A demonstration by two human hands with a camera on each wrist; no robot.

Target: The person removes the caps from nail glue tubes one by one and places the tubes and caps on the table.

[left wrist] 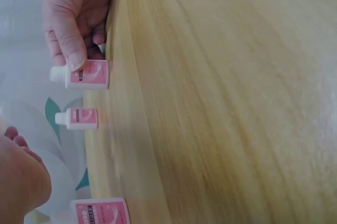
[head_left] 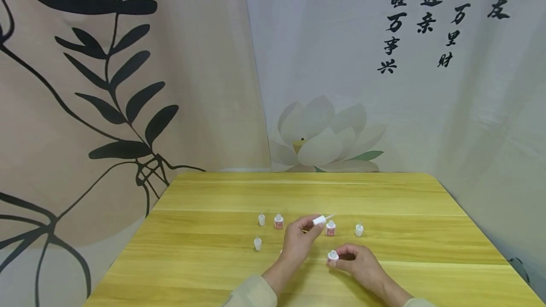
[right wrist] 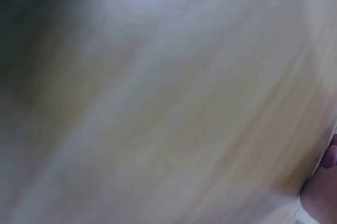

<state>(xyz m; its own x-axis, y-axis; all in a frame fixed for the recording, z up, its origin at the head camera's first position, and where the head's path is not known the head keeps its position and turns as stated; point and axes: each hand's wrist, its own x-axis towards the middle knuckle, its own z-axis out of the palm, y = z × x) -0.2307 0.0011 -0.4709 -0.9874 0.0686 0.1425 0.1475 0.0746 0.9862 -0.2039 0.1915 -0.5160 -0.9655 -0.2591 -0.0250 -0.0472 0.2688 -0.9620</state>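
Note:
My left hand (head_left: 298, 240) pinches a white brush cap (head_left: 319, 221) above the table, its thin brush pointing right. In the right hand (head_left: 362, 265), between thumb and fingers, is an uncapped glue bottle (head_left: 332, 257), white with a pink label. That glue bottle (left wrist: 89, 74) stays upright at the tabletop in the left wrist view. Just behind it stands another uncapped glue bottle (head_left: 330, 229). A nearer glue bottle (left wrist: 108, 213) at the bottom of the left wrist view shows "GLUE" on its label; the left hand mostly hides it in the head view. The right wrist view is blurred.
Left of the hands, a further uncapped glue bottle (head_left: 279, 222) stands beside a small white cap (head_left: 261, 220). A second cap (head_left: 258, 244) stands nearer, and a third cap (head_left: 359, 230) to the right. A printed curtain (head_left: 213, 84) hangs behind the wooden table (head_left: 192, 259).

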